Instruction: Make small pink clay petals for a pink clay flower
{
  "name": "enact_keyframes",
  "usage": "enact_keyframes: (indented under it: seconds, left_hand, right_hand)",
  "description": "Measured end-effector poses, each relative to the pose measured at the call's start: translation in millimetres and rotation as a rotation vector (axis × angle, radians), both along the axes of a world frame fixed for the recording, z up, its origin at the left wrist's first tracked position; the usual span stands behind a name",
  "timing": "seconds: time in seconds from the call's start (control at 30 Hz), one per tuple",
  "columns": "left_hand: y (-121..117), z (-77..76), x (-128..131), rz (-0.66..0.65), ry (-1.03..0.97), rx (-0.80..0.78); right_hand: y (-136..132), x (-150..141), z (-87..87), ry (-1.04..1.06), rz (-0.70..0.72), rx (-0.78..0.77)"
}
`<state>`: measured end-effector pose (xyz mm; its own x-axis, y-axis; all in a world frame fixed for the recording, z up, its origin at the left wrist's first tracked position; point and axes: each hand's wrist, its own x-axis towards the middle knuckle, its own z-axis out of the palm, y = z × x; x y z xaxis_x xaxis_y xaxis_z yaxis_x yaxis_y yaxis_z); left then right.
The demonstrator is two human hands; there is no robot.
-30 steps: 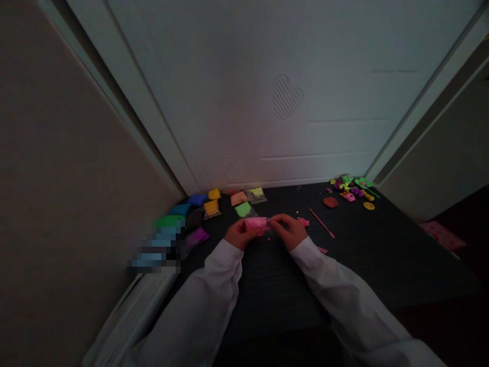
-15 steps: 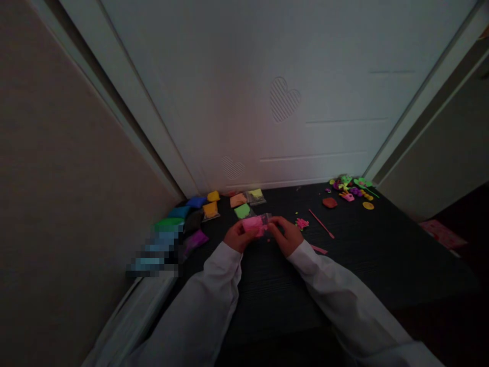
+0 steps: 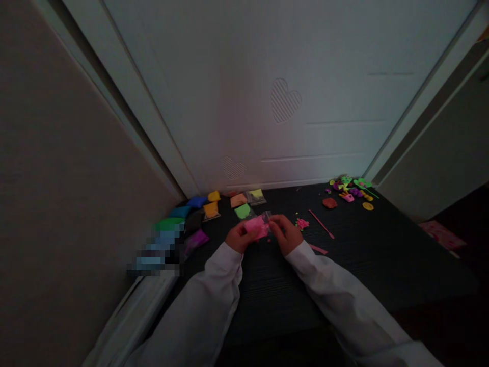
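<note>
- Our left hand (image 3: 237, 237) grasps the filled body of a pink packet (image 3: 255, 228), thumb lying across its near face.
- Our right hand (image 3: 286, 235) has thumb and fingertips drawn together on the packet's clear end; the exact contact is too dark to make out.
- We have the packet between both hands, above the near-middle of the dark table (image 3: 263, 306).
- Just right of our right hand sit pink crumbs (image 3: 302, 224), then a slanting pink stick (image 3: 321, 224); a pink strip (image 3: 318, 248) lies beside our right sleeve (image 3: 332, 280).
- Behind the packet, near it, we see a green packet (image 3: 242, 211).
- Leftward, a purple packet (image 3: 196, 241) leads a group of coloured packets, hemming in that side near the wall (image 3: 76, 204).
- The widest stretch for moving is to our right, up to the table's right edge; the front edge crosses beneath our forearms.
- Far right, small shaped pieces (image 3: 346, 187) cluster near a red piece (image 3: 329, 203) and a yellow disc (image 3: 368, 206).
- A white panel (image 3: 237, 102) with embossed hearts bounds the back edge; the room is dim.
</note>
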<state>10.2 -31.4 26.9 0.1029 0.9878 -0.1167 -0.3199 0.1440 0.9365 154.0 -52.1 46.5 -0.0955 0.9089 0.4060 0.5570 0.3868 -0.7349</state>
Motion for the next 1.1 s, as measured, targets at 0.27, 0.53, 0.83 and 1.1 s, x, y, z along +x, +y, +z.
enact_keyframes:
  seconds: [0.27, 0.53, 0.83, 1.1]
  left_hand:
    - [21.2, 11.4, -34.7, 0.268, 0.180, 0.041]
    - [39.0, -0.2, -71.4, 0.504, 0.632, 0.086]
    - [42.6, -19.9, -73.0, 0.499, 1.064, 0.237]
    - [43.1, -21.1, -77.0, 0.479, 1.294, 0.389]
  right_hand:
    - [5.8, 8.6, 1.9, -0.228, 0.046, -0.013]
    - [6.3, 10.8, -13.0, -0.461, 0.185, -0.062]
    - [9.0, 7.7, -11.5, -0.431, 0.164, -0.082]
    - [9.3, 5.9, -6.4, -0.333, 0.170, -0.038]
